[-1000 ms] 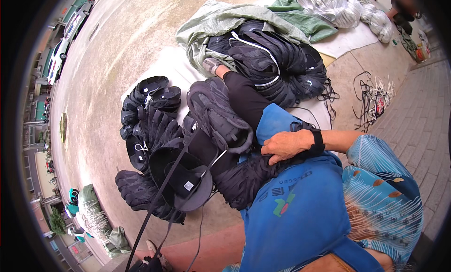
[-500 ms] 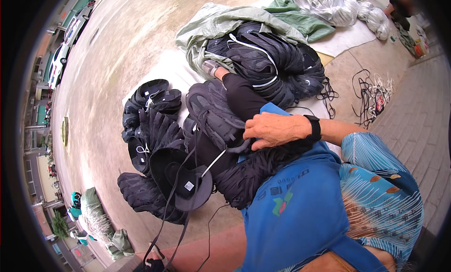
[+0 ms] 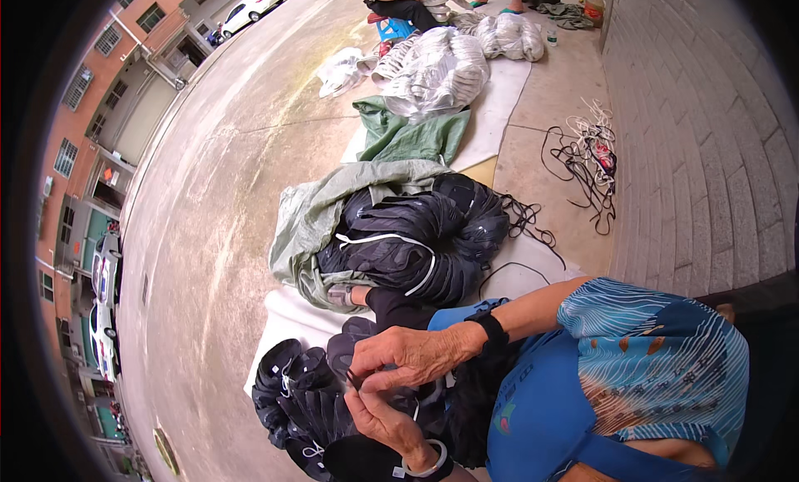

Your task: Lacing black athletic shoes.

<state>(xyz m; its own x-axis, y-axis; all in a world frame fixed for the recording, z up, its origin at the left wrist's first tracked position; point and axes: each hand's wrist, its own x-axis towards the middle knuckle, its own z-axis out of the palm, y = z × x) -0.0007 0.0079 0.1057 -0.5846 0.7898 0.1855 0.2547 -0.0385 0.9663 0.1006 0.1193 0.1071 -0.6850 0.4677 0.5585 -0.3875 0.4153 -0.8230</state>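
My right hand [image 3: 420, 355], with a black band on its wrist, is bent over my lap, thumb and fingers pinched. Meeting it from below, my left hand [image 3: 384, 422], with a white bangle, has its fingertips closed against the right ones. Between them shows a thin dark lace [image 3: 354, 382], mostly hidden by the fingers. Behind the hands lie dark grey shoe uppers [image 3: 339, 350] on my legs. Black shoe uppers [image 3: 287, 399] tied in bundles sit at the left of the hands. A black insole-like piece [image 3: 354, 459] lies under my left hand.
A large tied bundle of black uppers [image 3: 399, 241] lies ahead in a pale green sack [image 3: 304, 228]. Beyond are a green sack [image 3: 416, 136] and white bundles [image 3: 441, 70]. Loose laces [image 3: 587, 161] lie near a brick wall [image 3: 699, 149]. A person [image 3: 399, 1] sits far off.
My view has swung up, so the bundles sit lower. The right hand has left the grey uppers and is pinched. My left hand has come into view and meets it.
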